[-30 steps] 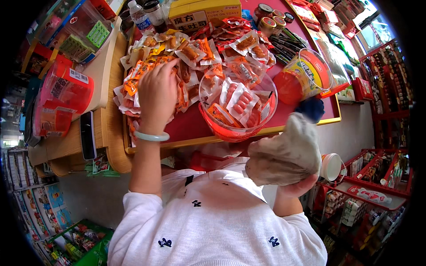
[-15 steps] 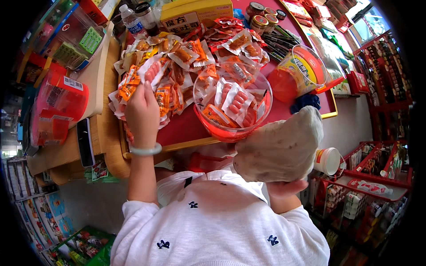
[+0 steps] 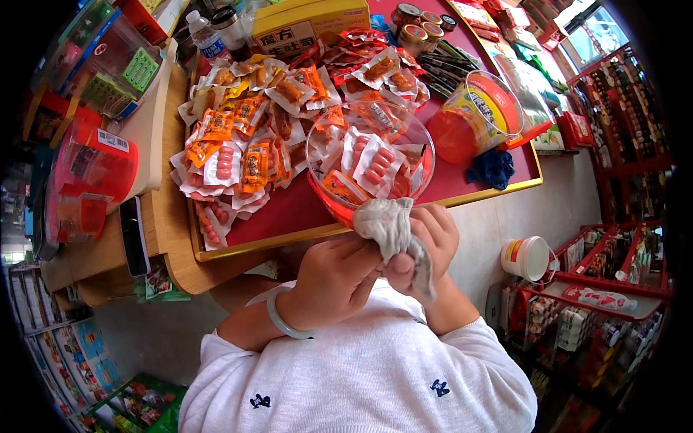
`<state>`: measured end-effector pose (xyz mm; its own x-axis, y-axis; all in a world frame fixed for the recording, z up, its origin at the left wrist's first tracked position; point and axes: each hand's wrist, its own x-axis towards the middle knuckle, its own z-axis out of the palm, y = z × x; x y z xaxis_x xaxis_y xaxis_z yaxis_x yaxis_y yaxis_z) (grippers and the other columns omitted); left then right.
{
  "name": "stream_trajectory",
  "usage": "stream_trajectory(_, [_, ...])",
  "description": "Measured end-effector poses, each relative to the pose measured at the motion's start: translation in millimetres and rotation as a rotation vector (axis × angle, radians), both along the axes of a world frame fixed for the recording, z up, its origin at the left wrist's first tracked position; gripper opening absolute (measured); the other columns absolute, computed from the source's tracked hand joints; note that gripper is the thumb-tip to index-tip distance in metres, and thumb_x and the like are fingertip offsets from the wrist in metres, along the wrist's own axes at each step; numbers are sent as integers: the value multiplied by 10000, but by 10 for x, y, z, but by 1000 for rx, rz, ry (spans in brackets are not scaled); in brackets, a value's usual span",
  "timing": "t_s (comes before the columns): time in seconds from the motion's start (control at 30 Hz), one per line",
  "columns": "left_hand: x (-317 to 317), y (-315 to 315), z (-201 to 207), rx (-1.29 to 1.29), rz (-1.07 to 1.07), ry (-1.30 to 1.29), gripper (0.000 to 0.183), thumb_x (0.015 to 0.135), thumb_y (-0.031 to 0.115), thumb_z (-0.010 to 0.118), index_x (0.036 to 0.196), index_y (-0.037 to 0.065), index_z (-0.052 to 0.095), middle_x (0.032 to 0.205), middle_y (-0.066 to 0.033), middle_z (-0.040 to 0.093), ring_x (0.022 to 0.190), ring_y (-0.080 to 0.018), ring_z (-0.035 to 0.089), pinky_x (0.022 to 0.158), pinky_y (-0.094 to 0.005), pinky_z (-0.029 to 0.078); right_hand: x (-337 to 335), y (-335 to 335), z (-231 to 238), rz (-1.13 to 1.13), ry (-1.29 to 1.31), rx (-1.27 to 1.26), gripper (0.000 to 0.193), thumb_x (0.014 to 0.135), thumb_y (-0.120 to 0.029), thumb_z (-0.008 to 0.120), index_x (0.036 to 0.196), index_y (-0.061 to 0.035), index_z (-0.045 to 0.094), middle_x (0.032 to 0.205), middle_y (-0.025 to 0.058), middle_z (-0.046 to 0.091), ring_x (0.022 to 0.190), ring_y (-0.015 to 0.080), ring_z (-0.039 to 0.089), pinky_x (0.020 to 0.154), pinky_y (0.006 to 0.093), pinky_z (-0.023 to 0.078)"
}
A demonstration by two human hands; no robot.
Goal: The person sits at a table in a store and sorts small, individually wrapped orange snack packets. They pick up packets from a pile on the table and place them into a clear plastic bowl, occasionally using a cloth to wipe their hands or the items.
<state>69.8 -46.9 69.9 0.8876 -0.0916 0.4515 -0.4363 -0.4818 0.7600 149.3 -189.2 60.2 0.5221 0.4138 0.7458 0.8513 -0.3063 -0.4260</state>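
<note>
Tubs of clear red plastic (image 3: 90, 173) stand well to the left of both hands, and a dark-screened phone (image 3: 133, 234) lies nearer to them, at the edge of a wooden desk (image 3: 172, 242). Beyond the left hand and to its left, wrapped snacks (image 3: 253, 162) spread in a heap over a red tabletop (image 3: 292, 216) with a gold edge; many wrappers are orange, others clear over reddish pieces. A water bottle (image 3: 207, 37) stands behind that heap, farther from the hands, with a yellow box (image 3: 310, 27) to its right. The left hand (image 3: 336, 278), a pale bangle (image 3: 281, 323) at its wrist, has its fingers curled in against the lower left of a greyish-white cloth (image 3: 390, 225); its fingertips are partly hidden. Just beyond the hands is a clear bowl with a red lower part (image 3: 323, 198), holding more wrapped pieces; whether the cloth touches it, I cannot tell. The cloth hangs bunched between the two hands, and the right hand (image 3: 437, 234) grips it, thumb in front and fingers bent behind. Past the right hand, farther out, a red-and-yellow tub (image 3: 473, 119) leans over. A dark blue cloth (image 3: 491, 169) sits crumpled nearer to that hand, at the table's edge. Well to its right are a white bucket (image 3: 527, 258) and red racks (image 3: 628, 278).
</note>
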Motion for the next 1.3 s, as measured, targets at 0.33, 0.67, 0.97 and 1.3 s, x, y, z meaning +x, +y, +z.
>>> stream_trajectory(0.33, [50, 88, 27, 221, 135, -191, 116, 797, 161, 634, 895, 100, 622, 779, -40, 574, 645, -229, 568, 543, -358, 436, -71, -254, 90, 450, 851, 252, 404, 824, -216, 739, 1084, 63, 608, 980, 99, 667, 829, 158, 648, 742, 261, 512])
stream_trajectory(0.67, [158, -124, -115, 32, 313, -272, 253, 903, 200, 556, 1084, 25, 534, 1103, -167, 516, 966, -269, 522, 729, -334, 458, -80, -320, -235, 672, 1116, 689, 788, 742, -379, 795, 1319, 15, 431, 1381, 142, 423, 1271, 241, 422, 1055, 382, 327])
stream_trajectory(0.97, [289, -52, 117, 199, 255, -335, 320, 946, 372, 475, 1076, 146, 661, 1123, -18, 657, 1142, -236, 549, 1091, -454, 227, -166, -269, 43, 546, 1215, 257, 627, 713, -275, 821, 1201, -9, 529, 1136, 87, 583, 1039, 158, 546, 909, 300, 431])
stream_trajectory(1.3, [525, 88, 116, -475, 408, -210, 330, 996, 203, 397, 1179, 55, 629, 1133, -126, 638, 1011, -256, 613, 952, -375, 425, -161, -413, 47, 376, 1012, 269, 263, 820, -237, 730, 921, -14, 635, 858, 39, 648, 775, 141, 596, 736, 276, 475])
